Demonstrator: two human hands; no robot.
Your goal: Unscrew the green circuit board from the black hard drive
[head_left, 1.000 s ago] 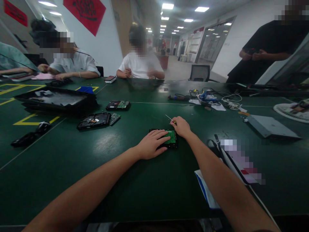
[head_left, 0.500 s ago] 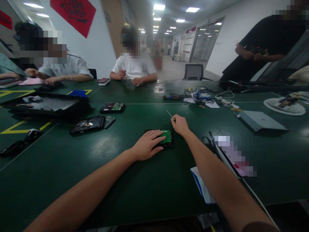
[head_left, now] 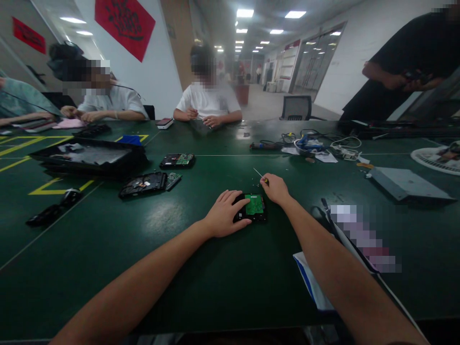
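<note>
A hard drive [head_left: 255,205] with a green circuit board face up lies flat on the table before me. Across its left end rests my left hand [head_left: 227,215], thumb along the near edge and fingers toward the far edge, holding it. My right hand [head_left: 276,188], just beyond the drive's right far corner, is closed around a screwdriver [head_left: 259,174]. The thin shaft points away to the upper left, clear of the drive; the handle is mostly hidden in the fist. Several tiny screws [head_left: 256,185] lie just behind the drive.
To the left are an opened hard drive [head_left: 143,185], a loose circuit board [head_left: 174,180], another drive [head_left: 177,160] and black trays [head_left: 89,158]. Cables [head_left: 311,143] and a grey metal box [head_left: 409,183] sit right. A pouch [head_left: 312,282] lies under my right forearm. Several people are around the table.
The view has swung a little left. My left hand has slid toward the drive's left end, so more of the green board shows. The right hand still holds the screwdriver.
</note>
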